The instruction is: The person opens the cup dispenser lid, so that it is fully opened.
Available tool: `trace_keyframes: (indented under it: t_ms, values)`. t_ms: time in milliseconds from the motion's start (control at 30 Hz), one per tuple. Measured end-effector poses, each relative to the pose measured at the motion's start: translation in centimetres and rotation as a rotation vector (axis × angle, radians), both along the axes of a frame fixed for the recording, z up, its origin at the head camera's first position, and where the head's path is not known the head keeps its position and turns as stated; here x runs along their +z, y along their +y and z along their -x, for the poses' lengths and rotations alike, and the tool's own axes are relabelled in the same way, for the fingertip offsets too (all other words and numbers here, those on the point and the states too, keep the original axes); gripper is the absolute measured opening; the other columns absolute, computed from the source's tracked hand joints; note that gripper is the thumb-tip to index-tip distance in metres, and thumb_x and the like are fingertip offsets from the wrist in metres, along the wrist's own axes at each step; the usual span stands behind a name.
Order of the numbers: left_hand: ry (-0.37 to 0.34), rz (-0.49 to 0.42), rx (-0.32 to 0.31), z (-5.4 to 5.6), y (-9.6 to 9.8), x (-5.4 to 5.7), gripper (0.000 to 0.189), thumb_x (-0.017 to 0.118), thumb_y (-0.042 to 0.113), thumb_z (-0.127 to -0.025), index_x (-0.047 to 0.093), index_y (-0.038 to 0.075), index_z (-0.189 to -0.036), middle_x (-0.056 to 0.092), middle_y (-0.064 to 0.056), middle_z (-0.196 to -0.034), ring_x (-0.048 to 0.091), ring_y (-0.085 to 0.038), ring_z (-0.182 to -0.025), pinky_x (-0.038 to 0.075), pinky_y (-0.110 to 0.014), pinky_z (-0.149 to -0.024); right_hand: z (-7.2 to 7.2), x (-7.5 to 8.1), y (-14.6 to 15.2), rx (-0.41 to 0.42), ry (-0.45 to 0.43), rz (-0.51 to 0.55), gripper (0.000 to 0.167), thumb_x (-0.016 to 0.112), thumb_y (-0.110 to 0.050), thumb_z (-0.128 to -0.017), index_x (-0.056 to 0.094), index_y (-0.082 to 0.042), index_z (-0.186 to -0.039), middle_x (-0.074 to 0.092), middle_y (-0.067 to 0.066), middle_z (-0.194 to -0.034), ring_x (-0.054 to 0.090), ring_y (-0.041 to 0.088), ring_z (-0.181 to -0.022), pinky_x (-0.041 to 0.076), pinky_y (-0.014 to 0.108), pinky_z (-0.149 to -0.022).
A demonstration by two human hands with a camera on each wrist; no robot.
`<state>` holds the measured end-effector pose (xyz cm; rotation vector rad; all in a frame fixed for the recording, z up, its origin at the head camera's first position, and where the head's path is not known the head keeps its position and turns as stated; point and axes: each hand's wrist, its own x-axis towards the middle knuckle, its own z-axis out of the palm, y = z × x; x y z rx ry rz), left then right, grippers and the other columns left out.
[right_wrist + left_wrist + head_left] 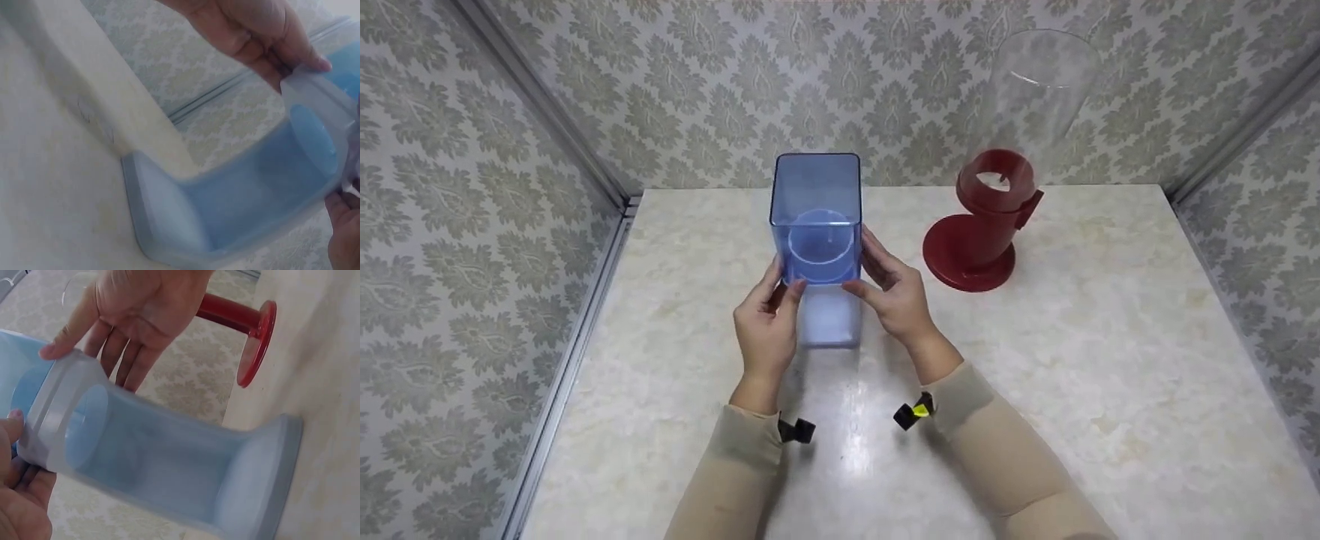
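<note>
A see-through blue square container (pixel 816 184), open at the top, sits upright on a pale blue-grey stand (pixel 163 450) whose foot (pixel 830 326) rests on the table. A round opening shows in the stand's upper collar (pixel 312 140). My left hand (pixel 769 326) holds the container's lower left side, its thumb at the front corner. On the opposite side my right hand (pixel 900 300) holds it likewise, thumb in front and fingers along the side. In the wrist views the thumb tips lie at the seam between container and collar.
To the right stands a red stand (pixel 971 255) with a round foot and a ring, holding a tall clear cylinder (pixel 1039 97). Patterned walls (pixel 840 82) enclose the pale table (pixel 697 247) at the back and both sides. A metal rail (pixel 577 360) runs along the left edge.
</note>
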<state>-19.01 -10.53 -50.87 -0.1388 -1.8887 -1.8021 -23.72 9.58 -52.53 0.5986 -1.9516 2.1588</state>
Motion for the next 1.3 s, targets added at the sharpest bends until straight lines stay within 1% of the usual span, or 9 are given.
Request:
trace_keyframes:
  t_ms: [267, 400, 533, 667, 833, 900, 1000, 1133, 1300]
  values:
    - [0.060, 0.007, 0.141, -2.5, 2.5, -1.0, 0.053, 0.081, -0.005, -0.100, 0.062, -0.011, -0.149, 0.064, -0.024, -0.158, 0.064, -0.042, -0.148, 0.057, -0.031, -0.116, 0.6, -0.9, 0.7, 0.122, -0.024, 0.019, 0.115, 0.081, -0.064, -0.089, 0.043, 0.016, -0.162, 0.049, 0.037, -0.166, 0.055, 0.045, -0.156, 0.054, 0.029, -0.123]
    - [0.071, 0.009, 0.145, -2.9, 2.9, -1.3, 0.052, 0.079, -0.003, -0.102, 0.061, -0.011, -0.151, 0.062, -0.024, -0.160, 0.062, -0.038, -0.151, 0.055, -0.028, -0.119, 0.4, -1.0, 0.6, 0.126, -0.017, 0.017, 0.112, 0.078, -0.063, -0.093, 0.042, 0.016, -0.164, 0.050, 0.039, -0.166, 0.054, 0.044, -0.157, 0.053, 0.029, -0.125]
    - [0.117, -0.007, 0.107, -2.6, 1.9, -1.8, 0.043, 0.070, -0.007, -0.107, 0.065, -0.012, -0.149, 0.063, -0.029, -0.160, 0.063, -0.022, -0.152, 0.053, -0.030, -0.124, -0.7, -0.6, -0.1, 0.075, -0.004, 0.023, 0.110, 0.079, -0.060, -0.099, 0.036, 0.012, -0.170, 0.043, 0.032, -0.176, 0.041, 0.046, -0.167, 0.040, 0.040, -0.137]
    - [0.135, -0.051, 0.024, -1.0, -0.6, -1.3, 0.042, 0.055, -0.003, -0.111, 0.057, -0.016, -0.151, 0.059, -0.033, -0.159, 0.061, -0.021, -0.151, 0.051, -0.041, -0.130, -2.3, 0.3, -1.7, -0.076, 0.022, 0.033, 0.121, 0.086, -0.065, -0.094, 0.029, 0.005, -0.174, 0.035, 0.025, -0.182, 0.031, 0.042, -0.172, 0.031, 0.052, -0.143]
    - [-0.019, -0.107, -0.175, 3.2, -3.8, -0.2, 0.050, 0.044, 0.014, -0.114, 0.050, -0.007, -0.158, 0.056, -0.029, -0.162, 0.055, -0.037, -0.152, 0.046, -0.051, -0.131, -4.0, 1.8, -4.1, -0.315, 0.053, -0.081, 0.143, 0.088, -0.084, -0.078, 0.023, 0.002, -0.173, 0.029, 0.024, -0.178, 0.029, 0.041, -0.166, 0.034, 0.056, -0.138]
    - [-0.090, -0.120, -0.273, 4.9, -4.5, 0.1, 0.052, 0.040, 0.019, -0.115, 0.050, -0.005, -0.160, 0.055, -0.026, -0.163, 0.055, -0.034, -0.152, 0.044, -0.052, -0.133, -4.3, 2.6, -4.9, -0.383, 0.061, -0.126, 0.146, 0.093, -0.080, -0.075, 0.021, 0.000, -0.173, 0.026, 0.024, -0.178, 0.027, 0.040, -0.164, 0.035, 0.056, -0.135]
    - [-0.174, -0.113, -0.401, 6.8, -5.1, 0.1, 0.052, 0.039, 0.019, -0.115, 0.052, -0.005, -0.159, 0.059, -0.020, -0.160, 0.058, -0.023, -0.147, 0.045, -0.049, -0.133, -4.4, 3.6, -6.0, -0.461, 0.077, -0.156, 0.146, 0.108, -0.057, -0.069, 0.021, -0.002, -0.172, 0.024, 0.024, -0.176, 0.023, 0.038, -0.163, 0.036, 0.057, -0.132]
    - [-0.241, -0.100, -0.500, 7.7, -5.7, 0.0, 0.046, 0.045, 0.011, -0.113, 0.059, -0.007, -0.152, 0.071, -0.006, -0.139, 0.065, -0.013, -0.131, 0.052, -0.035, -0.122, -4.2, 4.6, -7.6, -0.529, 0.108, -0.194, 0.144, 0.115, -0.031, -0.063, 0.021, -0.002, -0.168, 0.022, 0.027, -0.172, 0.020, 0.041, -0.162, 0.035, 0.061, -0.133]
    - [-0.253, -0.067, -0.521, 7.8, -5.9, -0.1, 0.044, 0.047, 0.008, -0.112, 0.062, -0.009, -0.149, 0.074, 0.003, -0.126, 0.069, -0.010, -0.121, 0.054, -0.028, -0.114, -3.8, 5.4, -8.3, -0.584, 0.118, -0.261, 0.137, 0.113, -0.037, -0.065, 0.024, -0.002, -0.163, 0.031, 0.024, -0.167, 0.026, 0.041, -0.159, 0.035, 0.060, -0.132]
